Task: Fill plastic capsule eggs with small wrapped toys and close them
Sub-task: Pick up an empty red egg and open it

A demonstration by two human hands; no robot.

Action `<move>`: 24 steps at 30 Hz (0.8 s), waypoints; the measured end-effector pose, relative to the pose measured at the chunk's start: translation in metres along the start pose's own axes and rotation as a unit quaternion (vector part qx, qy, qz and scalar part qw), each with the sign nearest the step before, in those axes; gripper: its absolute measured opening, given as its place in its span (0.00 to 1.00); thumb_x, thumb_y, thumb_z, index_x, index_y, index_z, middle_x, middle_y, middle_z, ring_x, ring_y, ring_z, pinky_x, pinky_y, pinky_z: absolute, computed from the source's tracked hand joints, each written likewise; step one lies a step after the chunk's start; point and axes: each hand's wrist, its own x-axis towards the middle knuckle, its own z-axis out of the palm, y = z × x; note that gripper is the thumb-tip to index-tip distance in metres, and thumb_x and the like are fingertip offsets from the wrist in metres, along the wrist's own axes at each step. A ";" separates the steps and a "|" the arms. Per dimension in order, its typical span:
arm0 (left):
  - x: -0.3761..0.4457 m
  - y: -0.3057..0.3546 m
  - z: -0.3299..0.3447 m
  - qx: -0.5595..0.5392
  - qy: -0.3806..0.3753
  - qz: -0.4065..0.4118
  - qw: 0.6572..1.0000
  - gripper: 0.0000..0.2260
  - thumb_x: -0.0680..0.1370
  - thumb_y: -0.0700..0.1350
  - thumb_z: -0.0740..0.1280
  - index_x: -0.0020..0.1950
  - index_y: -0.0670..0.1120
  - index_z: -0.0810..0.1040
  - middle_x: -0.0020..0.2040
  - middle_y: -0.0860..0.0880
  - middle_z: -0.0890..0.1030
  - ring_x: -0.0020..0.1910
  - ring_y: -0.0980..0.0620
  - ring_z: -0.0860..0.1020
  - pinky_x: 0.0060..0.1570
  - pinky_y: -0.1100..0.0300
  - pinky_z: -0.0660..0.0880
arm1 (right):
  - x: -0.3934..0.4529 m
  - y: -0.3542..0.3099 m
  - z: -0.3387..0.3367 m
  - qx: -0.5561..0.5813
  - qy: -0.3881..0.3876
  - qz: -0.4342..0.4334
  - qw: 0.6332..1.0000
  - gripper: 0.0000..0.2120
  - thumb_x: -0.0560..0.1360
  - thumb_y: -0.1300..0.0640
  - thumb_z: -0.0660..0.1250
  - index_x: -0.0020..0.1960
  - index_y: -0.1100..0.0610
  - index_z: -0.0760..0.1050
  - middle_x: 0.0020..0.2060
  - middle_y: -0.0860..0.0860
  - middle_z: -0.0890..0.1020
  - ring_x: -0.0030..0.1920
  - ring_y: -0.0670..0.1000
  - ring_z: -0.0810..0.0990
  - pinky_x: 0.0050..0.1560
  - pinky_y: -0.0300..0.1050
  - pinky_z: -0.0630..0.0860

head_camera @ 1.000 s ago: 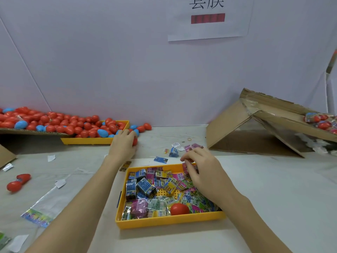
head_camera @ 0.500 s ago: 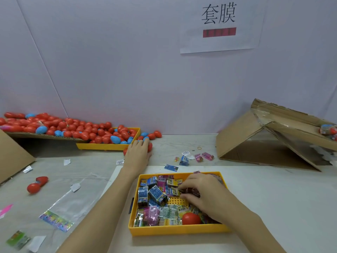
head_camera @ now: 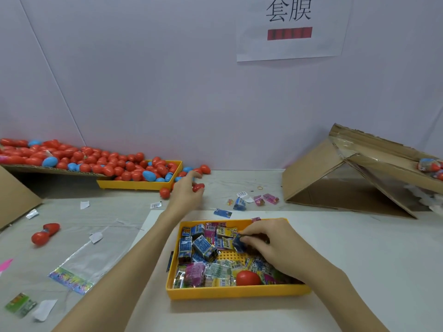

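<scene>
Pinching a blue wrapped toy [head_camera: 238, 243] in our right hand [head_camera: 266, 245] over the near yellow tray [head_camera: 230, 293], we curl the fingers of our left hand [head_camera: 185, 194] on a red egg [head_camera: 198, 187] lying just ahead of it, beside the far tray [head_camera: 136, 184]. That egg lies up and left of the toy, nearer the left hand, so the two must meet between the trays. We count two trays, one red egg [head_camera: 248, 278] among a couple of dozen packets in the near one, and too many eggs to count in the heap [head_camera: 96, 161].

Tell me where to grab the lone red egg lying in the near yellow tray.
Pinch the red egg across its narrow middle, coming straight down from above. It lies on its side among packets, close to the yellow tray front wall, so only its top is free.
</scene>
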 end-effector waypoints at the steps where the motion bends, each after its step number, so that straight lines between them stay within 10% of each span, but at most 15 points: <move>1: -0.008 0.008 -0.002 -0.047 -0.002 -0.010 0.999 0.09 0.83 0.42 0.67 0.62 0.48 0.79 0.52 0.48 0.82 0.49 0.49 0.81 0.49 0.58 0.78 | 0.000 0.001 0.000 0.012 0.004 0.003 1.000 0.10 0.82 0.53 0.68 0.61 0.50 0.85 0.51 0.41 0.86 0.50 0.39 0.80 0.52 0.25 0.71; 11: -0.111 0.057 -0.021 -0.314 -0.038 0.024 0.949 0.13 0.75 0.44 0.78 0.58 0.53 0.82 0.49 0.55 0.85 0.46 0.56 0.85 0.46 0.66 0.80 | 0.002 0.002 -0.004 0.069 0.096 0.031 0.992 0.06 0.80 0.56 0.71 0.54 0.52 0.86 0.44 0.44 0.84 0.45 0.40 0.80 0.46 0.29 0.73; 17: -0.118 0.050 -0.016 -0.295 -0.064 0.086 0.949 0.12 0.86 0.42 0.60 0.66 0.47 0.79 0.47 0.45 0.85 0.43 0.47 0.86 0.47 0.58 0.83 | 0.002 0.006 -0.006 0.112 0.147 0.050 0.981 0.09 0.80 0.55 0.71 0.42 0.54 0.83 0.34 0.48 0.84 0.38 0.46 0.81 0.42 0.39 0.77; 24: -0.122 0.051 -0.022 -0.261 -0.072 0.097 0.958 0.16 0.87 0.44 0.54 0.52 0.46 0.80 0.37 0.48 0.79 0.34 0.50 0.78 0.34 0.60 0.74 | 0.003 0.005 -0.004 0.139 0.131 0.048 0.980 0.16 0.83 0.53 0.66 0.39 0.56 0.81 0.32 0.50 0.81 0.37 0.49 0.79 0.41 0.41 0.74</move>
